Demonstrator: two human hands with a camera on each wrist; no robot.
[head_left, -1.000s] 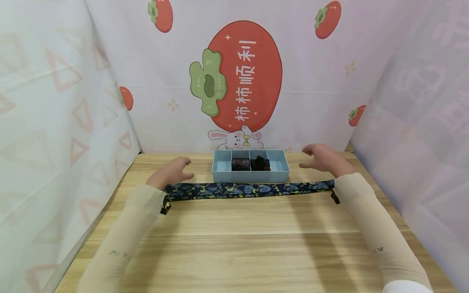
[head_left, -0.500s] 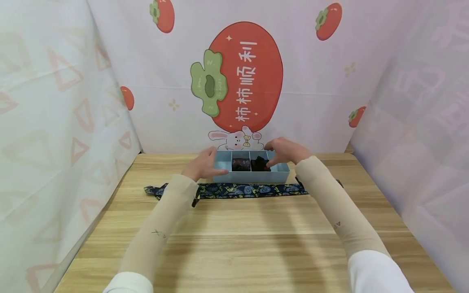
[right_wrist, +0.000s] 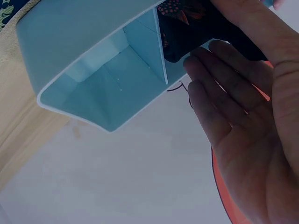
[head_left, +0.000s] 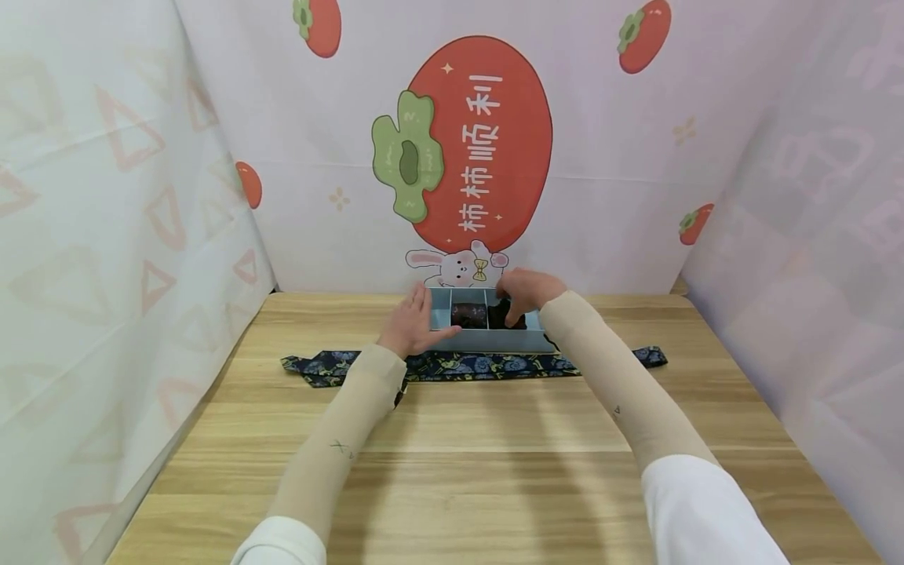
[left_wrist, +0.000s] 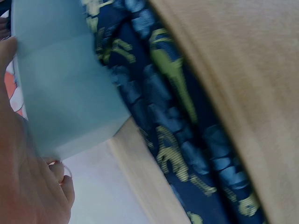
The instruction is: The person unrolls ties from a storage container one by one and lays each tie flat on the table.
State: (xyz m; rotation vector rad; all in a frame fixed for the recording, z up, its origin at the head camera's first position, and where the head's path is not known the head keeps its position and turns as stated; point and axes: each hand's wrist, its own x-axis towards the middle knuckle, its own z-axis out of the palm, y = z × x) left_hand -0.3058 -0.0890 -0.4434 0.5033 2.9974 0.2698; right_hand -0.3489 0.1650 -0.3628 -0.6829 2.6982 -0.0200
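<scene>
At the back of the table stands a light blue divided box [head_left: 501,341]. My left hand [head_left: 412,326] is at its left end, fingers straight, thumb along the front rim. My right hand [head_left: 528,292] reaches into a compartment right of the middle and pinches a dark, floral-patterned cloth bundle [right_wrist: 180,42] between thumb and fingers. The fingers partly hide that bundle. A dark patterned roll [head_left: 469,315] sits in the neighbouring compartment. Lengthwise in front of the box lies a navy patterned strip like a necktie [head_left: 494,365], partly covered by both forearms.
White printed cloth [head_left: 339,235] hangs behind the table and along both sides. The wooden tabletop [head_left: 466,471] reaches forward from the strip. In the right wrist view, a thin divider [right_wrist: 160,51] separates the end compartment from the bundle's.
Both hands have come inward from beside the box. The left now rests at its left end, and the right has moved left onto the dark bundle. The box and strip stay put.
</scene>
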